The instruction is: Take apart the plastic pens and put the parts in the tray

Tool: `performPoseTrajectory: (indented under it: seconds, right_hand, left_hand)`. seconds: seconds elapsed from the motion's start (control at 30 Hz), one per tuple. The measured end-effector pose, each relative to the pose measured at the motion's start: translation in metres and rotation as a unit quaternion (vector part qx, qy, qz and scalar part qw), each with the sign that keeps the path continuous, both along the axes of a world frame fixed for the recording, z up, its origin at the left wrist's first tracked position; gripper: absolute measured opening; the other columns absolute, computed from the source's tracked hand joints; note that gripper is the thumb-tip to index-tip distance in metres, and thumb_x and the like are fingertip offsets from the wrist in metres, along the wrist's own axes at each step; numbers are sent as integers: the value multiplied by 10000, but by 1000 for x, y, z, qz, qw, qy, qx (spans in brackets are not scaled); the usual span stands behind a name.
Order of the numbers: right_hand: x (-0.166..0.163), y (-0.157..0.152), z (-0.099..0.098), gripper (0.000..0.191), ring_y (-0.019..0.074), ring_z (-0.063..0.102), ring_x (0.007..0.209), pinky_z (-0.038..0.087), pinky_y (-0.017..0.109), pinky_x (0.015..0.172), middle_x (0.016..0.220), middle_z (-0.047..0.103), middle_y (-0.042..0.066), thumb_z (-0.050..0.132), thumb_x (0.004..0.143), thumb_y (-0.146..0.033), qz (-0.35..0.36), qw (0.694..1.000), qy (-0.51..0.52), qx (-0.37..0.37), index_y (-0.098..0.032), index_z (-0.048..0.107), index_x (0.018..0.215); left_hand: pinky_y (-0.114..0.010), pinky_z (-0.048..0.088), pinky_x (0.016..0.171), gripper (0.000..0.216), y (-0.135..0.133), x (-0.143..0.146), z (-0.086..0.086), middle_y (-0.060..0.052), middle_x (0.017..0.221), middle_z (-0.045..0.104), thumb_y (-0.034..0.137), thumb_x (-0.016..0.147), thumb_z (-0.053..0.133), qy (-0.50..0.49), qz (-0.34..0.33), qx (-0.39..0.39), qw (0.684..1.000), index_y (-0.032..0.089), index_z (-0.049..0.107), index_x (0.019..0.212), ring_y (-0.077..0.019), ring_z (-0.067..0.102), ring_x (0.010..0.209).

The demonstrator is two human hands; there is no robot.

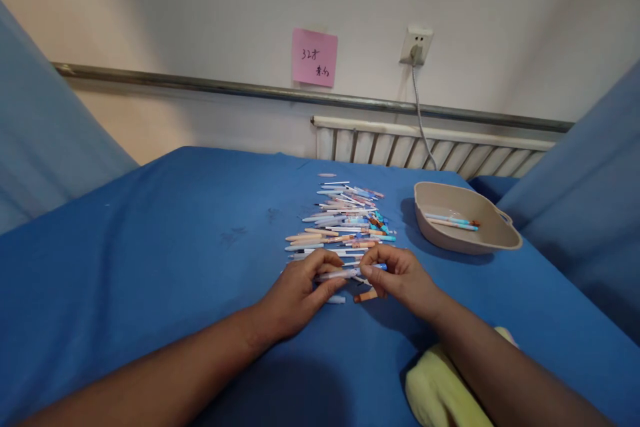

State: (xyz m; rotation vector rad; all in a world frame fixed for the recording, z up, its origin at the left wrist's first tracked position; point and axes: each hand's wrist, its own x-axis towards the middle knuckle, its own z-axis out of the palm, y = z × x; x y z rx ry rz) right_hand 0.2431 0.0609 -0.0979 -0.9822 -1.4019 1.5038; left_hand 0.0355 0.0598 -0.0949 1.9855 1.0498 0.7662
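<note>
Both hands meet over the near end of a pile of pens (pixel 345 220) on a blue cloth. My left hand (pixel 300 290) pinches one end of a pale pen (pixel 340 274), fingers curled round it. My right hand (pixel 395 277) pinches the other end of the same pen, where a blue tip shows. An orange cap (pixel 367 296) and a pale blue cap (pixel 336 299) lie on the cloth just under the hands.
A beige tray (pixel 493 235) at the right holds two pens. A yellow cloth (pixel 440 390) lies under my right forearm. Behind stand a radiator (pixel 425 150), a rail, a wall socket (pixel 416 45) with cable, and a pink note (pixel 315 57).
</note>
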Motion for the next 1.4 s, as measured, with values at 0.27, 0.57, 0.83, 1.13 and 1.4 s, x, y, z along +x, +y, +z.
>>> performPoseTrajectory:
  seconds: [0.27,0.57,0.83,1.13,1.4]
  right_hand:
    - [5,6,-8,317,74,467,458,530,245,471,524,497,-83,761,673,-428,-17,998,43,-36,-197,595,811]
    - [6,13,-12,295,88,541,548,481,224,532,671,595,-38,747,709,-373,-53,995,61,58,-192,587,878]
    - [0,4,-11,272,122,551,616,505,258,536,736,569,-26,692,755,-385,-52,997,13,60,-213,561,920]
    - [-4,-10,-2,58,135,552,632,489,246,556,733,574,-3,614,826,-251,-91,949,-151,261,-225,589,871]
    - [-4,-14,8,121,146,592,683,447,264,648,788,643,23,527,869,-175,-34,881,-219,419,-223,559,976]
  left_hand:
    - [-246,441,637,188,5,0,-1,4,779,642,349,866,563,-3,51,-11,999,184,588,952,-157,587,708]
    - [-277,459,706,174,12,0,-6,-10,821,643,286,791,619,-100,97,-66,988,172,576,915,-166,603,761]
    - [-293,474,735,182,20,-2,-18,-28,851,652,242,769,656,-158,91,-114,977,165,562,904,-177,619,795]
    - [-334,477,851,173,14,-1,-6,-47,951,688,235,841,582,-40,28,-34,998,173,631,995,-204,631,915]
    - [-339,457,916,208,10,-1,-4,-53,1045,692,199,841,580,39,8,50,998,194,626,1044,-204,622,989]
